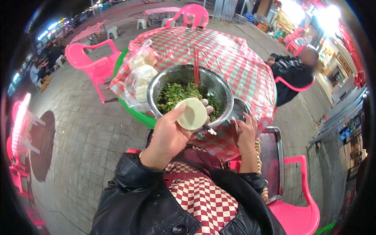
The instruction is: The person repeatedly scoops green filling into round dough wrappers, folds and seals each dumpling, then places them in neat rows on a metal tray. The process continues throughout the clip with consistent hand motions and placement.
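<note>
My left hand [166, 131] holds a round, pale green dumpling wrapper [192, 114] over the near rim of a large steel mixing bowl [229, 92]. Chopped green filling [172, 94] lies in that bowl, and red chopsticks [196, 64] stand up in it. Just right of it is a small metal bowl [238, 110]. My right hand [246, 131] has its bent fingers apart at this small bowl's near rim, with nothing visible in them. A short dark handle [208, 128] sticks out at the near edge of the large bowl.
Clear plastic bags of wrappers [141, 74] lie left of the bowl on the checked tablecloth [250, 66]. By my right side, a dark tray [272, 168] with a row of dumplings [257, 152] rests on a pink chair [299, 211]. A seated person [293, 72] is at the table's right.
</note>
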A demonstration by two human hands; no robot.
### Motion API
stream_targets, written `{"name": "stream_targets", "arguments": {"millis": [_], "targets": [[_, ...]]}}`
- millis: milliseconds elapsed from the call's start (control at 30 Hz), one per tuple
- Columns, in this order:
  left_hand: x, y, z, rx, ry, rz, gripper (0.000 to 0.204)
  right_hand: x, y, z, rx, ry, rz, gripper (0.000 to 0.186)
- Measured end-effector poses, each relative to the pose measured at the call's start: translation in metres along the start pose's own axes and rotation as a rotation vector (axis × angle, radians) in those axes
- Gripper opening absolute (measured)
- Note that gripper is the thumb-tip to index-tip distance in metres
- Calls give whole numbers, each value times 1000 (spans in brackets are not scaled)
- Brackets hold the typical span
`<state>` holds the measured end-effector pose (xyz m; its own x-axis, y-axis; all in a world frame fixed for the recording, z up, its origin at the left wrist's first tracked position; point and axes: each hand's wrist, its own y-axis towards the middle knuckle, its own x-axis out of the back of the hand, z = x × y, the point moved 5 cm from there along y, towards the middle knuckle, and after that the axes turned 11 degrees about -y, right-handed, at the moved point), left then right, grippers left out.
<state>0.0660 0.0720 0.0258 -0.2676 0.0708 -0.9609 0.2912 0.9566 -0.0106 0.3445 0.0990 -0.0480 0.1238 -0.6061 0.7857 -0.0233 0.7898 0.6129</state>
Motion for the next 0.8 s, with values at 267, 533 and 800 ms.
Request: {"name": "stream_targets", "arguments": {"millis": [267, 533, 800], "targets": [[-12, -14, 19, 131, 50, 33, 58, 110, 12, 99, 359, 434, -157, 58], [-18, -23, 11, 100, 84, 19, 60, 115, 18, 138, 536, 489, -138, 61], [-10, -18, 4, 34, 0, 16, 60, 113, 11, 143, 492, 439, -141, 62]]}}
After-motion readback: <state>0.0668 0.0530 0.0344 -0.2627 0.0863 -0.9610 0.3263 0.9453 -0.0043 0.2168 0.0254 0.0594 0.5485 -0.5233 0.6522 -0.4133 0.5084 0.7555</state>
